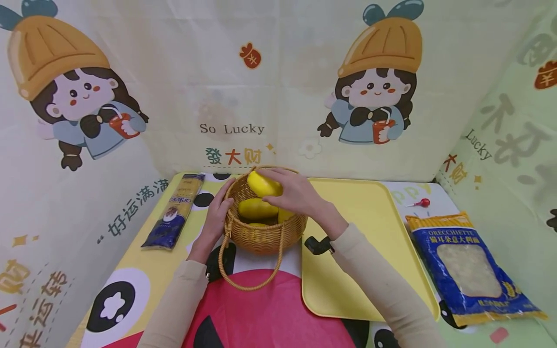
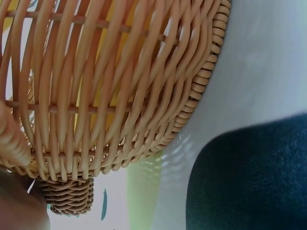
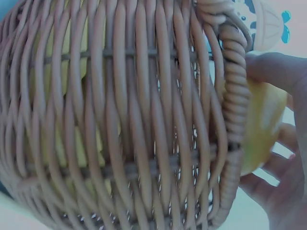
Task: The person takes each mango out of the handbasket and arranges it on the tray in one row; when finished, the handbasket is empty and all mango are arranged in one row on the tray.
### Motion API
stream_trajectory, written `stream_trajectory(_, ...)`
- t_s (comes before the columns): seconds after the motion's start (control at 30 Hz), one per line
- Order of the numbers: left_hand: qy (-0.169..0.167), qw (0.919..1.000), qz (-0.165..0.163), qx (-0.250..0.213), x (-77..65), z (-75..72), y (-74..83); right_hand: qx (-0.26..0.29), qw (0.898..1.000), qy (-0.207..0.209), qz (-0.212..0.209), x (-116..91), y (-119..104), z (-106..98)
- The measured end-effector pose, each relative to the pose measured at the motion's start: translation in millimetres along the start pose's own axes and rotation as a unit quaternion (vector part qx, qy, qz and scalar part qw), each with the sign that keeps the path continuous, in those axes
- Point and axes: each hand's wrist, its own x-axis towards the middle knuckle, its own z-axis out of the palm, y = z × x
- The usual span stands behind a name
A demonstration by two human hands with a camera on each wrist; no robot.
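A round wicker basket [image 1: 261, 239] stands on the patterned cloth, its handle folded down toward me. My left hand [image 1: 214, 217] grips its left side at the rim; in the left wrist view those fingers [image 2: 12, 139] show at the edge of the weave. Over the basket's mouth, my right hand [image 1: 298, 193] holds a smooth yellow fruit [image 1: 262, 183] between thumb and fingers. Seen from the right wrist, this fruit [image 3: 264, 122] is rounded and sits right at the rim. Several more yellow fruits [image 1: 257, 209] lie inside, partly hidden by the rim and my right hand.
A yellow tray [image 1: 361, 232] lies to the right, under my right forearm. Beyond it are a blue bag of orecchiette pasta [image 1: 470, 270] and a red lollipop [image 1: 424, 203]. A long pasta packet [image 1: 174, 212] lies left of the basket. Printed cloth walls [image 1: 278, 96] enclose the back and sides.
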Motion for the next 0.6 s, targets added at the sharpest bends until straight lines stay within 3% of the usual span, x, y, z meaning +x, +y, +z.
stream_trajectory(0.23, 0.017, 0.9998, 0.014, 0.004, 9.7, -0.3, -32.9, -0.005, 0.996, 0.078, 0.037, -5, 11, -9)
stream_trajectory(0.37, 0.022, 0.9994, 0.025, 0.007, 10.1, 0.9, -35.7, -0.018, 0.993, 0.108, 0.049, -9, 22, -15)
stream_trajectory(0.6, 0.023, 0.9994, 0.025, 0.006, 9.0, 2.7, -34.7, -0.019, 0.989, 0.105, 0.107, -17, 47, -22)
